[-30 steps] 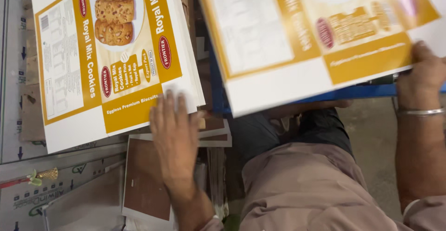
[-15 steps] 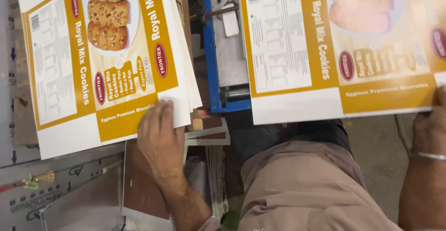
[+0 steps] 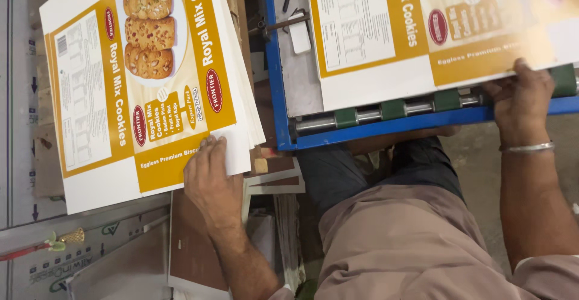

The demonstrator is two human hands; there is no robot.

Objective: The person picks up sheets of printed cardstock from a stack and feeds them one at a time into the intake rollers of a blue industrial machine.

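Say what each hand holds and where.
Left hand rests on the sheet stack's near corner; right hand grips the near edge of a sheet.

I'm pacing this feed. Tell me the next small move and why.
Probably the left hand lifts the top sheet off the stack: its fingers lie flat on the stack's near edge, while the right hand holds another sheet over the rollers of the blue machine.

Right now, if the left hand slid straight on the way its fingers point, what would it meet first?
The left hand already rests its fingertips on the near edge of the stack of printed carton sheets. Going on, it would slide across the top sheet's yellow band; nothing else seems to lie in that line.
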